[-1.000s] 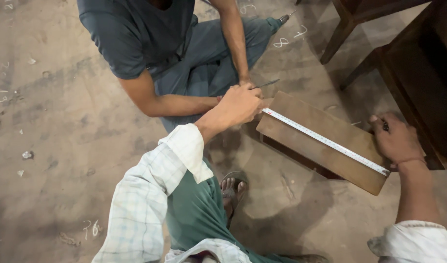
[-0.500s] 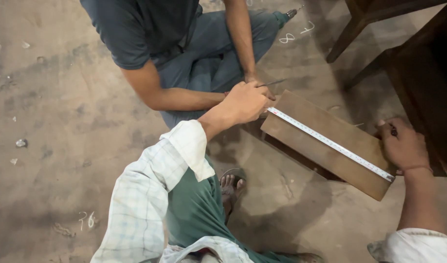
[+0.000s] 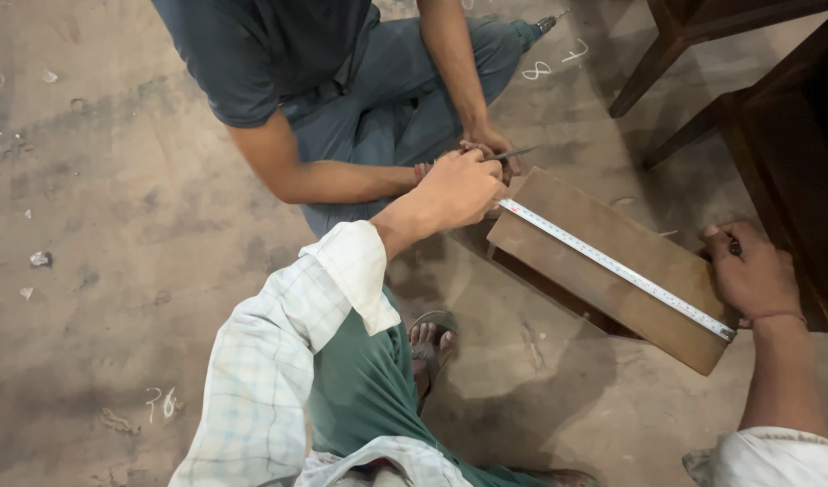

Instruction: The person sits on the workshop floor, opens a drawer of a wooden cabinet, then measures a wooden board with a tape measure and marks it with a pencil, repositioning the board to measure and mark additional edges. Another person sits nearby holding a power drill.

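A brown wooden board (image 3: 594,248) lies slanted over the floor, with a white tape measure (image 3: 617,268) stretched along it. My left hand (image 3: 457,188) is closed at the board's upper left end, pinning the tape there. My right hand (image 3: 752,271) rests on the board's right end, fingers curled on the tape's far end and a small dark object at the fingertips. Another person in a dark shirt sits across from me; their hand (image 3: 490,144) holds a thin pointed tool (image 3: 513,154) right beside my left hand.
Dark wooden furniture (image 3: 774,117) with slanted legs stands at the upper right, close to the board. My sandalled foot (image 3: 429,344) rests below the board. The concrete floor (image 3: 98,207) carries chalk marks and small scraps of debris.
The other person's hand with the pointed tool has come into view beside my left hand. My two hands and the tape stay in place on the board.
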